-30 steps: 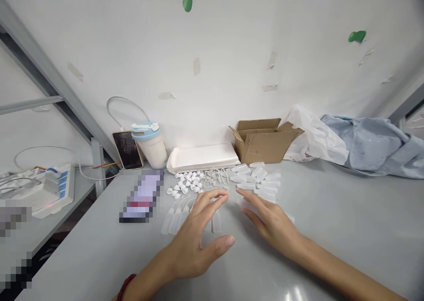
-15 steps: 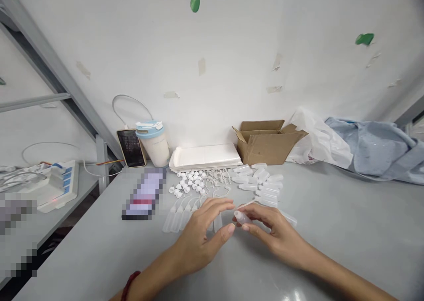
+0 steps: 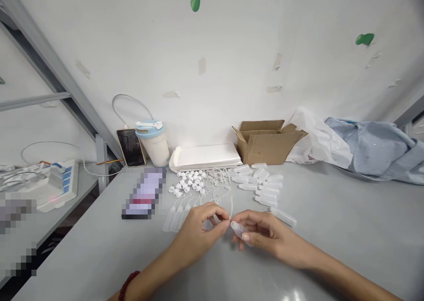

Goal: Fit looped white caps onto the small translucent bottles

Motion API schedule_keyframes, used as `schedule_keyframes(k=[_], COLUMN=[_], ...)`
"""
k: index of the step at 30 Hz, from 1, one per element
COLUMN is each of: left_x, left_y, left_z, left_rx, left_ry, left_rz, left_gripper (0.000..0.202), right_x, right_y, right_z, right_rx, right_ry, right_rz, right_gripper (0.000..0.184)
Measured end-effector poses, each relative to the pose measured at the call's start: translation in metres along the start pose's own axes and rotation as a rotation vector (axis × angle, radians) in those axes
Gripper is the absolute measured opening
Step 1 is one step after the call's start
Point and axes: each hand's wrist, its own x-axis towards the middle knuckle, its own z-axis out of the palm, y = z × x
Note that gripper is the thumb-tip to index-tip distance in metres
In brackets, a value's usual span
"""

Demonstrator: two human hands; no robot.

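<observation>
My right hand [image 3: 261, 232] is closed around a small translucent plastic squeeze bottle [image 3: 239, 229], its open neck tilted up toward the left. Close beside that neck, my left hand [image 3: 208, 228] pinches the lower end of a thin, curved white tube [image 3: 231, 207] between thumb and fingers. Whether the tube's end touches the bottle is hidden by the fingertips. Several bottles with thin tubes in their necks [image 3: 175, 217] lie in a row, partly behind my left hand. Loose bottles [image 3: 266, 190] lie beyond my right hand, and one more bottle [image 3: 284, 217] rests just beside it.
White caps [image 3: 187, 184] and loose tubes [image 3: 217, 177] lie in piles at mid-table. Behind them are a white packet stack [image 3: 207, 155] and an open cardboard box [image 3: 270, 148]. On the left are a cup [image 3: 154, 146], a phone [image 3: 131, 147] and a blurred-out device [image 3: 144, 194].
My left hand has gone from fingers apart to pinching the tube, which was held by my right hand. The bottle in my right hand has shifted slightly down.
</observation>
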Motion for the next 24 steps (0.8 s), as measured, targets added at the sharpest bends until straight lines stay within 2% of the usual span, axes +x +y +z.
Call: schedule_keyframes(k=[4, 7, 13, 18, 24], left_x=[0.0017, 0.0025, 0.0009, 0.0015, 0.0017], left_y=[-0.0007, -0.0016, -0.0003, -0.0026, -0.0049], left_z=[-0.0046, -0.0053, -0.0014, -0.0008, 0.0022], left_rx=[-0.178, -0.301, -0.349, -0.420, -0.455], left_ry=[0.061, -0.001, -0.088, -0.101, -0.081], left_rz=[-0.008, -0.007, -0.073, -0.027, -0.061], left_gripper=[0.006, 0.009, 0.010, 0.010, 0.011], right_x=[0.0007, 0.0013, 0.0017, 0.0005, 0.0026], right_y=[0.0014, 0.0022, 0.0037, 0.0050, 0.0075], right_z=[0.0006, 0.0008, 0.0003, 0.0006, 0.0015], right_rx=[0.007, 0.008, -0.040, -0.078, -0.108], right_ry=[0.016, 0.025, 0.052, 0.052, 0.052], right_rz=[0.007, 0.000, -0.015, -0.037, -0.048], right_gripper=[0.029, 0.028, 0.031, 0.041, 0.035])
